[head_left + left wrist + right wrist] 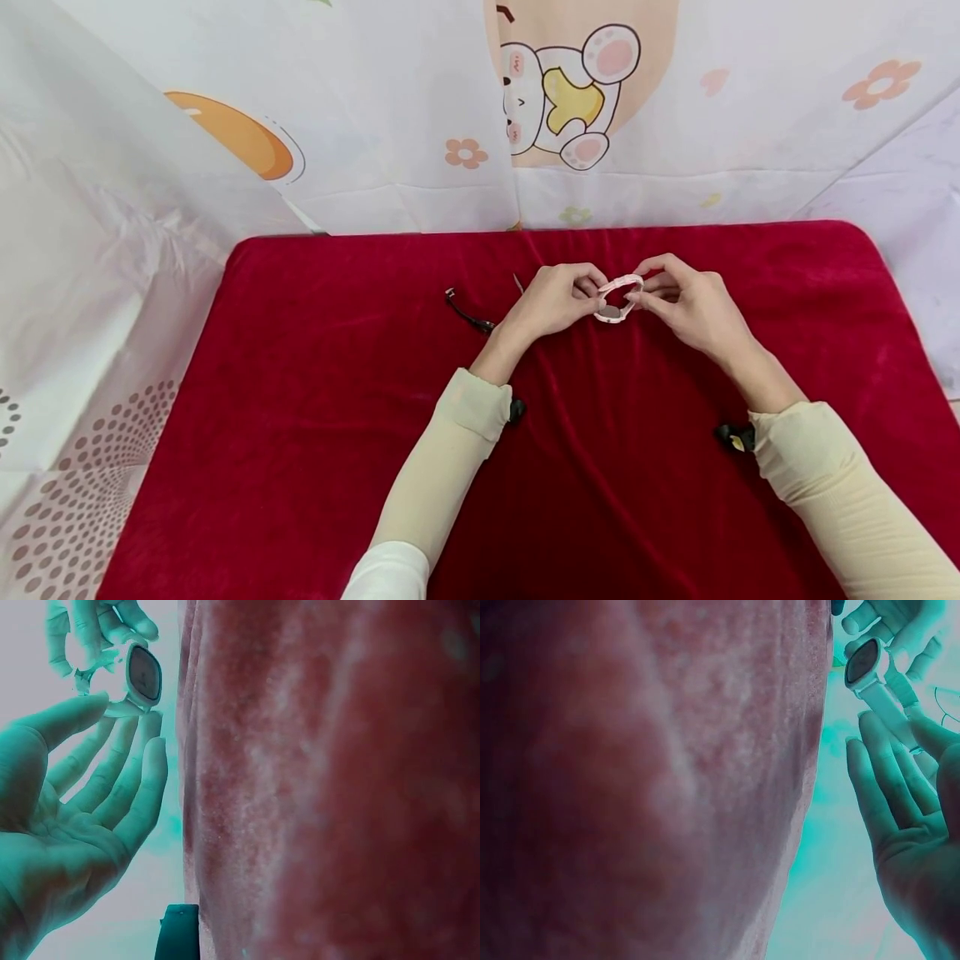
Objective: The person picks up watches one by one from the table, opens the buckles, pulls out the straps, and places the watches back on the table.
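Observation:
A pale pink wristwatch is held up above the red cloth, its band bent into a loop. From the left, my left hand pinches it between thumb and fingers. My right hand pinches the band on the other side. In the left wrist view, the dark squarish face of the watch points away from the left palm. The right wrist view shows the watch with its strap running down to the thumb and fingers of the right hand.
Left of my left hand, a thin black strap-like item lies on the red-covered table. A slim pointed piece shows behind that hand, mostly hidden. A white printed curtain hangs behind the table.

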`<state>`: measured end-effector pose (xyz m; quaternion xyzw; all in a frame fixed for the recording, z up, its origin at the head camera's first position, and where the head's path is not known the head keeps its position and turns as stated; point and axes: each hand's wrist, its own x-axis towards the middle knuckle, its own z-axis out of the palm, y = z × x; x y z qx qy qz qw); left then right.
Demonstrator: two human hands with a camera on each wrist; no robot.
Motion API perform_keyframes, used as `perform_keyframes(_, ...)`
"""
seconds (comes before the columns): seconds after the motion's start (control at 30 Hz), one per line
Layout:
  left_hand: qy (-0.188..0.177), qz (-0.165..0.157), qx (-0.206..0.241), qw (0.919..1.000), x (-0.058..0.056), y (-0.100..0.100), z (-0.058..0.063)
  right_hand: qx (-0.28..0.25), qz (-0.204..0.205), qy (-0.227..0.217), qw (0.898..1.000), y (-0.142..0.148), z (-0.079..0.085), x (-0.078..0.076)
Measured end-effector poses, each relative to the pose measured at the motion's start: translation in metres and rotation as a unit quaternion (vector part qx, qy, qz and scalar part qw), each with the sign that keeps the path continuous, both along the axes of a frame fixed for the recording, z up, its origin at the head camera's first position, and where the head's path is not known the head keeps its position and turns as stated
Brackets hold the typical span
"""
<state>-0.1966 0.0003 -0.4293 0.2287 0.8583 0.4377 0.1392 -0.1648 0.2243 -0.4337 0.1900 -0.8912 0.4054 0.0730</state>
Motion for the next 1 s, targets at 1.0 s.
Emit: perform_keyframes(1.0,0.031,-0.002,0.033,0.999,0.008,-0.004,0.01,-0.144,0.009,-0.067,0.987,-0.01,0.016,0.011)
